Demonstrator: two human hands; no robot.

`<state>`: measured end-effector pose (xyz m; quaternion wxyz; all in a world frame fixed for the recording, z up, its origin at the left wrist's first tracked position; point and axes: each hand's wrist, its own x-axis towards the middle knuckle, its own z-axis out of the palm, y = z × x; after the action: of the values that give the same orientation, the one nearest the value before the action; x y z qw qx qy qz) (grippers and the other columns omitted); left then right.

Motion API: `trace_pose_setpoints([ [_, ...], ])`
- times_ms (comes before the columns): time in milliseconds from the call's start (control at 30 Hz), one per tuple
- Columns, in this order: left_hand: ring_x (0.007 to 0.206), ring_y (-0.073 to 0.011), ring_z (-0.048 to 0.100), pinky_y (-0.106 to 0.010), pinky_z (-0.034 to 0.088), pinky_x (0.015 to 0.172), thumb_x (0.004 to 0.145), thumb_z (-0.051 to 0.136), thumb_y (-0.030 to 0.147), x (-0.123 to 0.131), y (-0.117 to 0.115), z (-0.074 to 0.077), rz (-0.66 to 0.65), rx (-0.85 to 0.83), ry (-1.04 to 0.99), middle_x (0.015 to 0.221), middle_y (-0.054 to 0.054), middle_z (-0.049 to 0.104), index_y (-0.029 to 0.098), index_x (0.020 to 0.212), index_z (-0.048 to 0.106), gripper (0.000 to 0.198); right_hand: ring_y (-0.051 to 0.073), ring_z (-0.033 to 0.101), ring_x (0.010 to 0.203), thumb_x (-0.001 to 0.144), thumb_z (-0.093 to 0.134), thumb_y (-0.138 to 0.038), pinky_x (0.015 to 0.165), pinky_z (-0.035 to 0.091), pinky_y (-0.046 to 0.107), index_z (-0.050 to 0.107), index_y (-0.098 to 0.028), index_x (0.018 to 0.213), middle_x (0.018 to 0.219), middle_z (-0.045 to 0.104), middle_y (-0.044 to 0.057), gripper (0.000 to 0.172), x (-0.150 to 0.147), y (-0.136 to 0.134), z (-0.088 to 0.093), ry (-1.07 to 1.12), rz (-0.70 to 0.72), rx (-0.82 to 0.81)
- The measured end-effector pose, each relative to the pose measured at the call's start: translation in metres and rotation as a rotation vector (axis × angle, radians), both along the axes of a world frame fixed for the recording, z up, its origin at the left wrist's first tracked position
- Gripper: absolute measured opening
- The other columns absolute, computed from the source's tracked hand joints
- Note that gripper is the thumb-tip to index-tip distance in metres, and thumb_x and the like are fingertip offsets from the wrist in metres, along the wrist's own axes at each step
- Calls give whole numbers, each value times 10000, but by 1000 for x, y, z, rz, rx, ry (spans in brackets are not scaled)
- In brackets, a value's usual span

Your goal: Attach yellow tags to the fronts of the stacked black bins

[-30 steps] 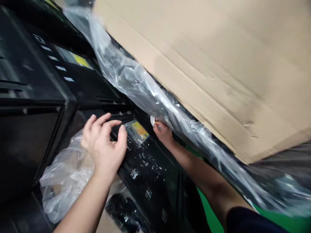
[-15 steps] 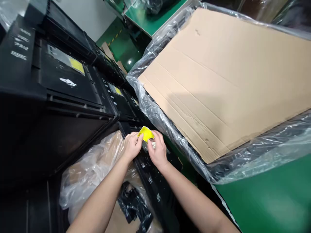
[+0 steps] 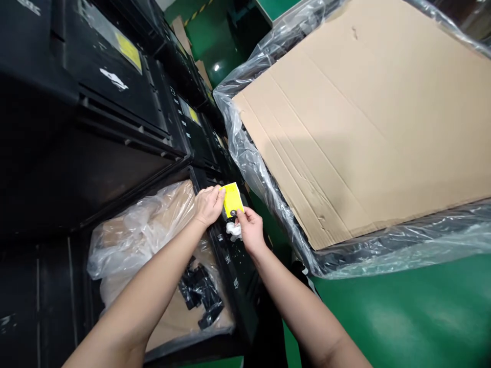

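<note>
Between my two hands is a yellow label with a small dark mark near its lower edge, held at the side of an open black crate. My left hand pinches the label's left edge. The lower right corner is gripped by the thumb and fingers of my right hand. Just below the label, by my right fingers, is a crumpled white scrap. Inside the crate lie clear plastic wrapping, cardboard and several black plastic parts.
Stacked black crates with yellow labels stand on the left. To the right, a large cardboard sheet lies over a load wrapped in clear plastic. Green floor shows at the lower right.
The yellow label was bent and partly covered by my fingers; now it is flatter and more of its face shows. My view has shifted, so the crates sit higher in the picture.
</note>
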<state>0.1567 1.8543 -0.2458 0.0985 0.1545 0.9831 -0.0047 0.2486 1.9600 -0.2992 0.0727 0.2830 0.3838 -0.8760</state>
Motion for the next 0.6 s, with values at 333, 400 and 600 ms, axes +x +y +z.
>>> trace_pose_setpoints([
  [333, 744, -205, 551, -317, 351, 708, 979, 245, 374, 0, -4, -7, -5, 34, 44, 764, -82, 603, 192, 756, 469, 365, 85, 414, 458, 697, 668, -538, 453, 327, 231, 645, -144, 813, 521, 512, -46, 411, -4, 0, -5, -1, -7, 22],
  [400, 734, -200, 547, -315, 344, 702, 981, 245, 380, 0, -3, -7, 1, 25, 48, 753, -75, 598, 195, 748, 464, 369, 84, 413, 461, 694, 670, -539, 452, 327, 228, 648, -144, 811, 525, 513, -45, 413, -4, -1, -6, -1, -4, 23],
  [600, 738, -195, 550, -314, 344, 714, 986, 241, 386, 0, -3, -7, -1, 16, 61, 744, -69, 600, 196, 745, 476, 386, 86, 415, 453, 678, 682, -553, 450, 338, 234, 651, -152, 823, 515, 508, -49, 428, -4, -2, -8, -12, -5, 25],
])
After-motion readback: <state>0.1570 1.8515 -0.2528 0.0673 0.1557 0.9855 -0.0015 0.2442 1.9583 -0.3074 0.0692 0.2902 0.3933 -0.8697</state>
